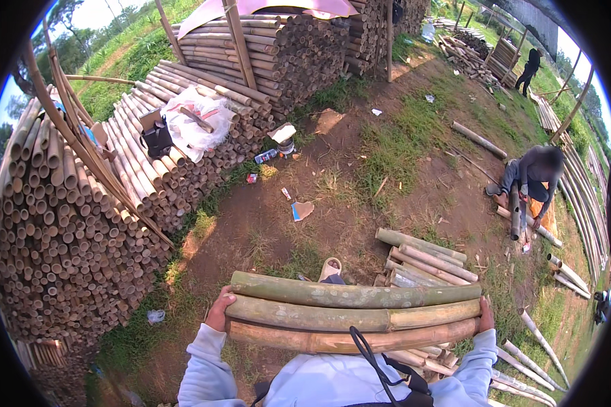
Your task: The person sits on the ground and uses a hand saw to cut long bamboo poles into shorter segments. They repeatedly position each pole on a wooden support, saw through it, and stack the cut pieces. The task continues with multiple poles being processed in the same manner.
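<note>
Three cut bamboo poles (319, 314) lie side by side across the front of my body, held up off the ground. The farthest is greenish, the middle one is yellow-green, and the nearest is orange-brown. My left hand (219, 308) grips their left ends, with its thumb near the far pole. At the right ends my right hand (486, 313) is closed against the poles, its fingers partly hidden. Just beyond the load, a heap of shorter bamboo pieces (434, 261) rests on the ground, and more bamboo shows below the poles at the right. My sandalled foot (331, 267) appears beyond the poles.
A tall bamboo stack (68, 230) fills the left side, with a plastic bag (197, 122) and a dark bag (157, 138) on top of its far part. A person (536, 176) sits at the right handling bamboo. Scattered long poles (543, 347) lie at the lower right.
</note>
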Demonstrator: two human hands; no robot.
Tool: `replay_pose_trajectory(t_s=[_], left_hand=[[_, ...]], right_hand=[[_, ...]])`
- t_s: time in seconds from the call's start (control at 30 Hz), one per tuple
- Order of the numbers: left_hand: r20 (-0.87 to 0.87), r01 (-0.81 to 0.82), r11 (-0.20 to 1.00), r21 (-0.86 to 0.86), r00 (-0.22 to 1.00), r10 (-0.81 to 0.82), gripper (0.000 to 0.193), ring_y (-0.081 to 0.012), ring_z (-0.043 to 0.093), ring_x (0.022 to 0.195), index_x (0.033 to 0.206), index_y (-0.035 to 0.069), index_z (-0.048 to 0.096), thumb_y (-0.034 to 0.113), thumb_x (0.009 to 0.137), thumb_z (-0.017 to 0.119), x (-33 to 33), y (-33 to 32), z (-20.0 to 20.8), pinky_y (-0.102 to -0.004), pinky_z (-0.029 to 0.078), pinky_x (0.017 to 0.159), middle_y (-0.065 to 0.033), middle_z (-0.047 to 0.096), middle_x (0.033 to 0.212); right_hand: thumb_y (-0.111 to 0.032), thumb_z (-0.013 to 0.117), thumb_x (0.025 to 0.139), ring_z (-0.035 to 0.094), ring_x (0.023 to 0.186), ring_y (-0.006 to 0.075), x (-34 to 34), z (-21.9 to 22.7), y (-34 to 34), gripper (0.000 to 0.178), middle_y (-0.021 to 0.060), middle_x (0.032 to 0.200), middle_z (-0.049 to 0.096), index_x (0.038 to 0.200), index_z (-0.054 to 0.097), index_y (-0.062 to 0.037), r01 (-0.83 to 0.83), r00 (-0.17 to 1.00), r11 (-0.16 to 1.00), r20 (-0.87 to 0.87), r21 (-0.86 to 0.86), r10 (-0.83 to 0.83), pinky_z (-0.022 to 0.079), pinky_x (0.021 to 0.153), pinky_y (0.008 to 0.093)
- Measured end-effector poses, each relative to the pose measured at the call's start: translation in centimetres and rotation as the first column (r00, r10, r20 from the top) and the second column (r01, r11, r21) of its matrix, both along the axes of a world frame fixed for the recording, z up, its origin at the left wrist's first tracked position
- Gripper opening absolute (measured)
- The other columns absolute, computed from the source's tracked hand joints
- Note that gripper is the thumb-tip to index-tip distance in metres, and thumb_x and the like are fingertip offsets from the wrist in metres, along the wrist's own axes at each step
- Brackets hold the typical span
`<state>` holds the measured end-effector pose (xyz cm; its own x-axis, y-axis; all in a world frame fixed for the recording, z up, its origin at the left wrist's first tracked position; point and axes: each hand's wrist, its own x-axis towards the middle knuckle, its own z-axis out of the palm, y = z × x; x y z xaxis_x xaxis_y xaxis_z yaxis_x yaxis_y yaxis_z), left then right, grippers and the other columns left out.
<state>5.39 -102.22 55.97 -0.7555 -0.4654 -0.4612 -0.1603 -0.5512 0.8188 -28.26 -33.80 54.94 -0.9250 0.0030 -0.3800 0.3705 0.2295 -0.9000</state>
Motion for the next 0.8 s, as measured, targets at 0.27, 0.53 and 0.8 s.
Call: replay_pose_trajectory(t_s=[0.27, 0.53, 0.8], left_hand=[[0.150, 0.115, 0.992, 0.052, 0.981, -0.122, 0.057, -0.0261, 0.058, 0.118, 0.138, 0.006, 0.046, 0.033, 0.089, 0.059, -22.6, -8.6, 3.1, -0.0398, 0.045, 0.105, -0.0140, 0.056, 0.128], [0.173, 0.321, 0.947, -0.028, 0.934, -0.311, 0.052, -0.0204, 0.057, 0.116, 0.136, 0.005, 0.050, 0.031, 0.091, 0.057, -43.2, -15.1, 4.7, -0.0337, 0.040, 0.105, -0.0113, 0.061, 0.123], [0.238, 0.551, 0.820, -0.153, 0.826, -0.511, 0.057, -0.0215, 0.056, 0.118, 0.138, 0.004, 0.051, 0.037, 0.092, 0.058, -68.4, -20.2, 2.2, -0.0325, 0.037, 0.106, -0.0121, 0.062, 0.124]], right_hand=[[-0.055, 0.063, 0.094, 0.060, 0.116, 0.0245, -14.0, -2.2, -4.0, 0.072, 0.0167, 0.132, 0.062, 0.134, 0.060, 0.0047, 0.274, 0.936, 0.961, 0.217, 0.043, -0.277, 0.045, 0.103, 0.0364], [-0.055, 0.058, 0.099, 0.064, 0.116, 0.0262, -22.7, 2.7, -9.2, 0.064, 0.0105, 0.131, 0.064, 0.141, 0.055, -0.0073, 0.390, 0.915, 0.878, 0.223, -0.277, -0.336, 0.053, 0.100, 0.0413], [-0.061, 0.056, 0.096, 0.063, 0.119, 0.0326, -33.4, 4.9, -13.5, 0.071, 0.0155, 0.136, 0.060, 0.144, 0.052, -0.0077, 0.555, 0.821, 0.821, 0.249, -0.135, -0.514, 0.053, 0.100, 0.0449]])
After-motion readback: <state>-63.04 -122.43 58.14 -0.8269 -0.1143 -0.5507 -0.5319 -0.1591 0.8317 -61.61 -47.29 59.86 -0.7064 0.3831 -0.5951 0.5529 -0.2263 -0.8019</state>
